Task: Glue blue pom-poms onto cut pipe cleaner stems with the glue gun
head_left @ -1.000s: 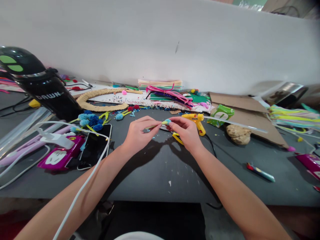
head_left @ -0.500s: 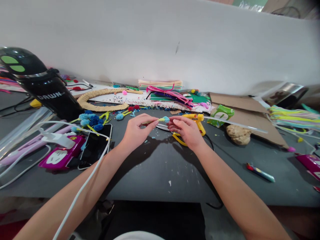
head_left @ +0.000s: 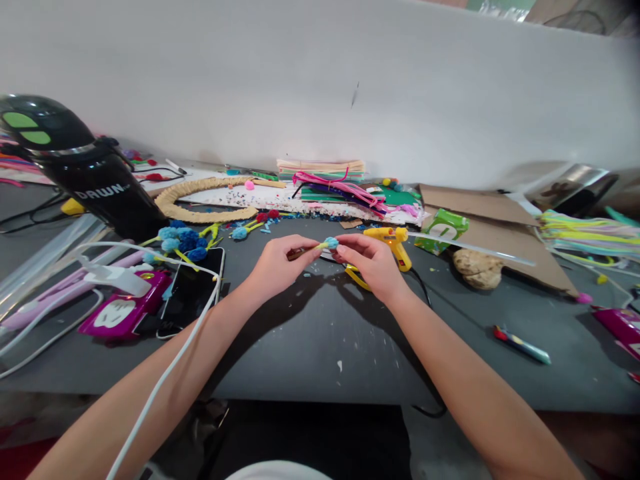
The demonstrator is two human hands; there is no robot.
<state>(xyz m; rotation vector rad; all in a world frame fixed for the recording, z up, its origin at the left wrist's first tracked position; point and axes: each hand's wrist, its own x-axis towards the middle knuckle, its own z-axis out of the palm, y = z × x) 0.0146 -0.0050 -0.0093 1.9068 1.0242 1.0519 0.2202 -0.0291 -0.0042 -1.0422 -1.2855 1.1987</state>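
Observation:
Between my hands, above the grey table, is a light-blue pompom [head_left: 331,243] on a short yellow-green pipe-cleaner stem [head_left: 323,247]. My left hand [head_left: 283,268] pinches the stem between thumb and fingers. From the other side, my right hand [head_left: 374,265] closes its thumb and fingertips on the pompom. A yellow hot glue gun [head_left: 397,248] lies just behind my right hand. Below the fingers, yellow-handled scissors [head_left: 357,277] are partly covered. Several blue pompoms on yellow-green stems [head_left: 186,240] lie to the left.
At left are a black bottle [head_left: 113,193], a phone [head_left: 187,300] and a magenta power strip [head_left: 117,313]; a white cable crosses my left forearm. Bundled pipe cleaners [head_left: 340,190] lie at the back. Cardboard [head_left: 530,247], a green packet [head_left: 443,230] and a pen-like tool [head_left: 523,345] are at right.
My right fingers have closed in on the pompom, having been more spread before. My left hand has shifted slightly to the right, and the pompom has tilted a little.

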